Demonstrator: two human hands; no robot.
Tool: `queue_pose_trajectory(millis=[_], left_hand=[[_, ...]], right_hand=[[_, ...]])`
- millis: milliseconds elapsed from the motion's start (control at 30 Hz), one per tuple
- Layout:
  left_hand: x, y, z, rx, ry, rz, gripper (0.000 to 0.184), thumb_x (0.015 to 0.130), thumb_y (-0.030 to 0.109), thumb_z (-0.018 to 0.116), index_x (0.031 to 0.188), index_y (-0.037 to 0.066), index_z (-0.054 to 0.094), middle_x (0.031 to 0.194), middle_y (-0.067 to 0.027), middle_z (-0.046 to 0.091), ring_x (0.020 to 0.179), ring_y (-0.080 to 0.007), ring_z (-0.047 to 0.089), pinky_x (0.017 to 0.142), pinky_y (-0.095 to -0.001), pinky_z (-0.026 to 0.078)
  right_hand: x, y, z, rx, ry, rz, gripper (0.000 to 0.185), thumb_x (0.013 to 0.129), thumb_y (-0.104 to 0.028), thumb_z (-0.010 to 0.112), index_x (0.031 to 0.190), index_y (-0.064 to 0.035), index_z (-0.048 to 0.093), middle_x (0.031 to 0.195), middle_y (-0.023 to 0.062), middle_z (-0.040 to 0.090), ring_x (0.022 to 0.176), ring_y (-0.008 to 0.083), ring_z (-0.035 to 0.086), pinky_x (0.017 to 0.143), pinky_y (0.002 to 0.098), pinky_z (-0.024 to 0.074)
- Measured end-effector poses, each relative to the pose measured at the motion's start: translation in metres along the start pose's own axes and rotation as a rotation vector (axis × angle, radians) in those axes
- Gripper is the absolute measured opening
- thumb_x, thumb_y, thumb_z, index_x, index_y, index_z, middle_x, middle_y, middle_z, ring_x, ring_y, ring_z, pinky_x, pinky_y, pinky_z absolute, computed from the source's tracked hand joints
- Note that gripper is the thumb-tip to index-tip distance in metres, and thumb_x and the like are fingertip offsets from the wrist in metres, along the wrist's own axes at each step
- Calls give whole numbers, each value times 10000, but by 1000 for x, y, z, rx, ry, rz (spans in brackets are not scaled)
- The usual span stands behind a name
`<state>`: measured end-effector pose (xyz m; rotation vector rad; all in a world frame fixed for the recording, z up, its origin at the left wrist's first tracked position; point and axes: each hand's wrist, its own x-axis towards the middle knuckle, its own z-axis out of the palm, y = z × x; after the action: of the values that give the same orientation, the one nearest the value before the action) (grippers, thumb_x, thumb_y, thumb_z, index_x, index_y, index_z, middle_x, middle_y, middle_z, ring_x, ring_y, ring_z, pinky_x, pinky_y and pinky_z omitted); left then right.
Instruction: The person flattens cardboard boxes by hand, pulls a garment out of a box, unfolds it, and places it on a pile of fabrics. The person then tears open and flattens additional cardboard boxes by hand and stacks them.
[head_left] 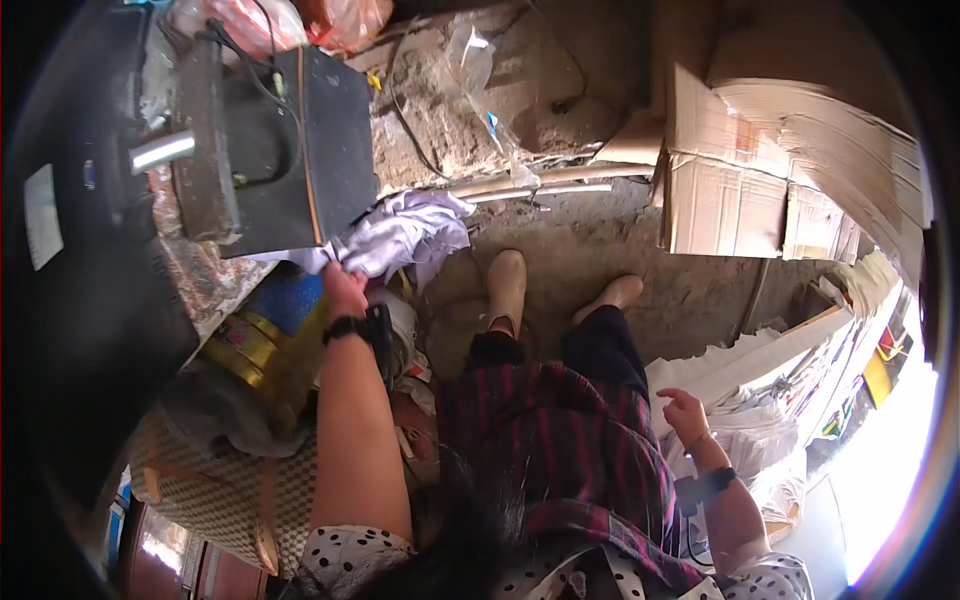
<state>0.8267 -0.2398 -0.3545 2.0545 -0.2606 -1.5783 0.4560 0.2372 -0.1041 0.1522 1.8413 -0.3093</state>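
Observation:
My left hand (345,290) is closed on the near edge of a pale lilac cloth (415,232). The cloth lies bunched beside the lower edge of a black box (338,140), and part of it stretches left under the box. Below that hand are a blue and gold tin (262,335) and a black object close to the wrist. My right hand (684,415) hangs at the right with its fingers partly bent and apart, holding nothing, near a stack of papers (745,440).
Folded cardboard (730,200) stands at the upper right. A checkered bag (215,490) lies at the lower left. Thin poles (560,188) and loose cables lie along the ground ahead of my shoes (508,285). Plastic bags (345,22) sit at the top.

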Motion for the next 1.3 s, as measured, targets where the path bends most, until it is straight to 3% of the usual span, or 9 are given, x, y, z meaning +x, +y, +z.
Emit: queue_pose_trajectory(millis=[100, 300, 367, 500, 700, 900, 1100, 1233, 1300], left_hand=[[-134, 22, 8, 1023, -274, 450, 318, 743, -41, 619, 1052, 2, 560, 900, -50, 567, 807, -136, 543, 779, -295, 477], [-286, -11, -23, 1025, -765, 550, 185, 786, 99, 625, 936, -9, 637, 869, -77, 660, 815, -201, 636, 732, -337, 497], [-327, -10, -17, 699, -693, -497, 242, 841, 183, 490, 931, 1, 621, 812, -32, 618, 752, -164, 601, 658, -300, 475], [-367, -39, -22, 847, -807, -443, 236, 845, 195, 476, 958, 38, 612, 789, -12, 592, 660, -104, 536, 563, -250, 413], [-339, -49, -4, 659, -537, -298, 341, 912, 338, 457, 1063, 55, 573, 920, -20, 604, 738, -111, 546, 601, -256, 413], [-382, -78, 96, 220, -549, -1034, 499, 956, 452, 424, 1248, 60, 525, 1157, -54, 591, 976, -173, 580, 860, -329, 456], [-422, -122, 167, 1545, -1200, 313, 310, 903, 302, 546, 1009, 24, 632, 933, -53, 657, 820, -158, 609, 808, -300, 480], [-463, -145, 217, 756, -961, -517, 231, 859, 201, 582, 981, 11, 631, 963, -89, 657, 883, -200, 624, 825, -312, 493], [-528, -134, 251, 1337, -1367, 410, 238, 861, 189, 590, 1022, 20, 634, 1064, -81, 631, 975, -200, 585, 868, -321, 467]], right_hand=[[10, -33, 15, 76, -18, -93, 346, 756, -61, 527, 1077, -43, 654, 610, -50, 471, 563, 45, 426, 525, 227, 366], [30, -116, 114, 765, -729, 143, 660, 884, -419, 576, 1418, -139, 308, 1178, 104, 596, 1014, 221, 599, 864, 378, 483], [48, -130, 144, 1089, -1085, 252, 703, 884, -496, 551, 1401, -76, 324, 1302, 124, 527, 1191, 283, 485, 959, 462, 421], [39, -156, 154, 1049, -363, 211, 343, 832, -202, 634, 1099, 11, 600, 990, 105, 672, 849, 266, 652, 798, 434, 513], [40, -108, 99, 1511, -774, -32, 318, 825, -72, 592, 1135, 2, 592, 1086, 129, 644, 977, 249, 623, 919, 425, 471], [17, -77, 76, 112, -524, -1097, 393, 794, -90, 571, 1184, -45, 578, 1127, 117, 633, 940, 251, 630, 852, 355, 492], [55, 7, 81, -71, -355, -1035, 279, 793, -254, 593, 965, -43, 653, 958, 162, 664, 837, 298, 636, 749, 378, 485], [-12, 1, -45, 1560, -391, -386, 249, 769, 5, 628, 1017, 23, 624, 937, 77, 671, 888, 158, 626, 818, 248, 467], [0, 32, -68, 1745, -184, -347, 361, 813, -131, 656, 1152, -44, 567, 1147, 71, 609, 1050, 215, 570, 898, 375, 442]])
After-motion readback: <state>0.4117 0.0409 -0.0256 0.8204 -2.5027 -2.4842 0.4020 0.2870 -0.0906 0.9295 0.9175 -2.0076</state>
